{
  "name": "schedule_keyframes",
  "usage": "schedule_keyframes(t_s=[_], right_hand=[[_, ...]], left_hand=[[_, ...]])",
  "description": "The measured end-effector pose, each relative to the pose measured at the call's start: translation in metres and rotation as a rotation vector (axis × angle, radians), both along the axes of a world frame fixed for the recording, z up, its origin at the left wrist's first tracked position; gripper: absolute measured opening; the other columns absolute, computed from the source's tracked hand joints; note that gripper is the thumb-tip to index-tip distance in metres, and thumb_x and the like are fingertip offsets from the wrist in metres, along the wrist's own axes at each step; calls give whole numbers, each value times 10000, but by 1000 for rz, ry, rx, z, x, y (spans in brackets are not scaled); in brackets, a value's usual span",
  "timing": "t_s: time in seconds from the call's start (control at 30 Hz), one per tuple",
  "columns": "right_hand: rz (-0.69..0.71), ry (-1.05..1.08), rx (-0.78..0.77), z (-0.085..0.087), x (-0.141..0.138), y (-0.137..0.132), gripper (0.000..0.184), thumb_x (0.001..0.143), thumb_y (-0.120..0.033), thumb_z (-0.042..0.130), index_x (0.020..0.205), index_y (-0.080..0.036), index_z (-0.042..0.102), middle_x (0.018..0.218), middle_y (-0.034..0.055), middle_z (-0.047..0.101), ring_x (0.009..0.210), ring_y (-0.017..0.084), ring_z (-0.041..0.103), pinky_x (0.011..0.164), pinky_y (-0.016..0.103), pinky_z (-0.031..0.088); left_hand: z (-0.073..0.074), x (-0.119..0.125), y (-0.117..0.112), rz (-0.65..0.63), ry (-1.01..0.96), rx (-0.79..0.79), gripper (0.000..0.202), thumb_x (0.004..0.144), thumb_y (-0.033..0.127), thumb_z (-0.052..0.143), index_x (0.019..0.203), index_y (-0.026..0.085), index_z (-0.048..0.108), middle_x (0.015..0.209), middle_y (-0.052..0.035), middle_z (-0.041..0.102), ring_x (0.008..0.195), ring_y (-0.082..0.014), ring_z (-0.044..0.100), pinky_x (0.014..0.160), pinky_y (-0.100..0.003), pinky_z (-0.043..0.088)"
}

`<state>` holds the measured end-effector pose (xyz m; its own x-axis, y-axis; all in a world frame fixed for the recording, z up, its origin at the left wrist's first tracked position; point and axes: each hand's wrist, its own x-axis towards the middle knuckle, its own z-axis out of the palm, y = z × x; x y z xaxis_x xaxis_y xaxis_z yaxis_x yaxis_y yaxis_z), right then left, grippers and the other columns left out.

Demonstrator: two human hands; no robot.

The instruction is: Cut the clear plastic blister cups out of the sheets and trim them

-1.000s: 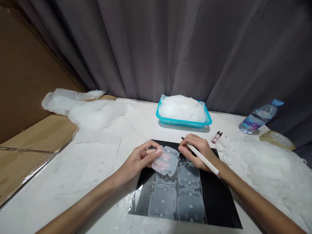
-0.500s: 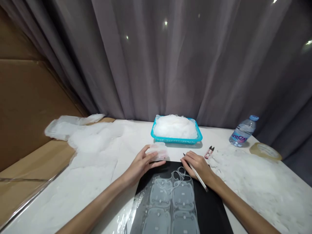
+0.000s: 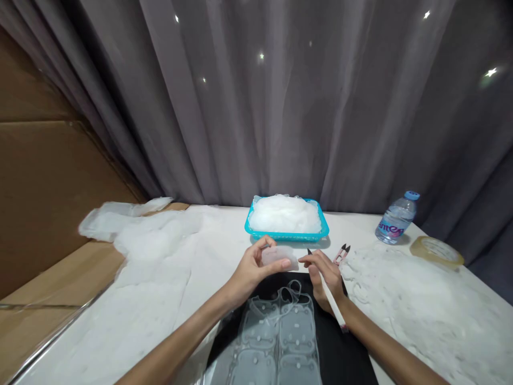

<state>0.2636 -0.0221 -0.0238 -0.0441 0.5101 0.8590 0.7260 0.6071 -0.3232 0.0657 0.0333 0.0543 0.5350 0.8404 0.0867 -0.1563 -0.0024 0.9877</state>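
Pinching a pale translucent piece (image 3: 285,256) just below the blue basket (image 3: 287,236), near the centre of the frame, the left hand (image 3: 251,268) has its thumb across the near face and fingers folded round behind. And that's a sensible hold: the right end of the piece pokes out free, though a lighter thumb would probably guard better against bending something this thin.

Now over to the right hand (image 3: 326,278), closed round a white pen-like tool (image 3: 332,302), its dark tip up and the shaft slanting to the lower right. The forefinger is right at the piece's free end; touching or just shy of it, I can't tell from this angle. Good form here would be keeping that dark tip angled clear, so it doesn't scratch the surface, and steadying the wrists.

Down at bottom centre, grey translucent panels (image 3: 254,369) lie on a black sheet (image 3: 347,353), with thin loops (image 3: 295,289) curling at their top edge. Mind those loops, a sleeve or fingertip could snag them! Pink-handled snippers (image 3: 342,253) sit just beyond the right hand, jaws upward, so any wide swing to the right deserves care.
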Motion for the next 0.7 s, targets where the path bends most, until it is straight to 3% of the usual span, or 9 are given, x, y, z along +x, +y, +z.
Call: schedule_keyframes(t_s=[0.13,0.2,0.27,0.4,0.5,0.7], right_hand=[[33,-15,49,2,-16,-8,199,1066,-269,452,1061,-184,633,833,65,661,745,198,673,644,300,545],[25,-49,87,3,-19,-9,86,1022,-222,558,1042,-199,638,819,55,682,723,192,682,644,294,550],[3,-75,114,3,-19,-10,91,981,-150,615,1052,-200,643,812,51,695,707,188,686,647,292,553],[-23,-109,146,2,-17,-12,129,957,-120,648,1059,-199,648,788,45,696,672,180,680,616,290,551],[-28,-120,158,1,-15,-13,142,954,-119,652,1075,-194,657,794,53,699,682,186,689,609,294,561],[-9,-136,167,-2,-13,-16,226,955,-127,656,1164,-213,656,801,41,705,699,192,700,622,304,568]], left_hand=[[-14,-13,2,-139,101,76,373,810,357,862,984,190,577,865,2,697,778,-144,644,706,-231,478],[-18,-16,7,-181,130,106,295,836,353,837,945,173,630,901,-25,722,838,-165,670,772,-254,499],[-19,-18,12,-219,150,112,242,850,336,827,917,161,674,923,-43,745,868,-174,689,815,-268,513],[-13,-22,18,-295,183,109,179,879,318,804,946,159,756,1013,-83,792,946,-201,727,885,-299,538],[-6,-27,22,-394,218,150,152,911,312,769,989,183,794,1133,-102,802,1122,-251,729,1017,-369,535],[-3,-32,28,-481,240,248,147,936,302,737,1023,210,811,1134,-97,813,1264,-291,682,1133,-468,485]])
